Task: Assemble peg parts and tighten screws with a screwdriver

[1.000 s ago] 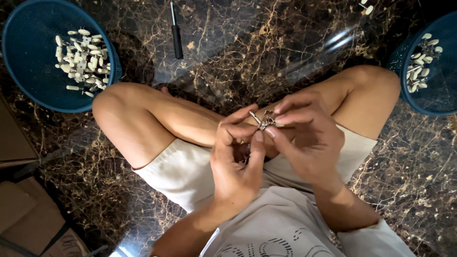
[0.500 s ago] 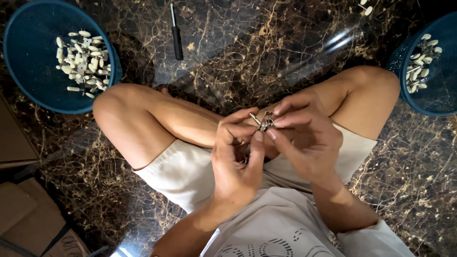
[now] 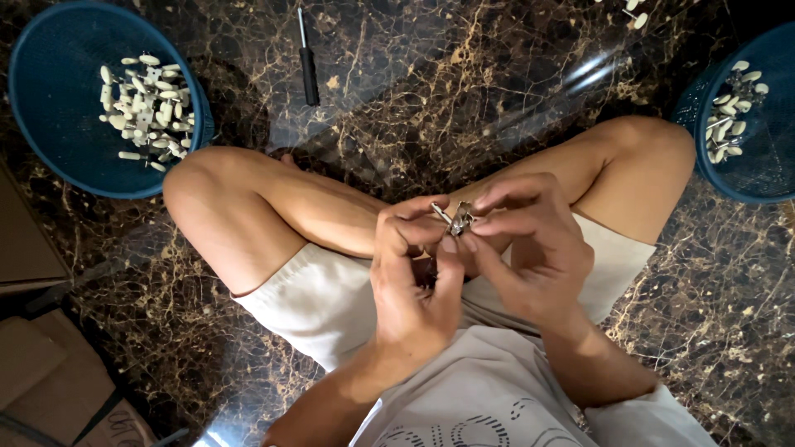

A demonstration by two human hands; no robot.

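1. A small metal clip sits pinched between the fingertips of both hands, raised over the crossed legs of a person seated on a dark marble floor. Its thin prongs poke out toward the upper left, clear of the fingers.

2. The left hand closes on the clip from below, thumb and forefinger pressed to its near end. The right hand clamps it from the right, fingertips curled over the top. Neither hand is slack; both grasp the same piece, which lies at the meeting point of the two grips rather than deep in either palm.

3. Judged from this hold, the work goes best with the piece kept steady by one hand while the other does the fine fitting; a fingertip grip this shallow could let the clip spring free.

4. A blue basket of pale small parts stands to the person's left, well apart from the hands. A second blue basket holds similar pieces to the right.

5. A black-handled screwdriver lies untouched on the floor beyond the knees.
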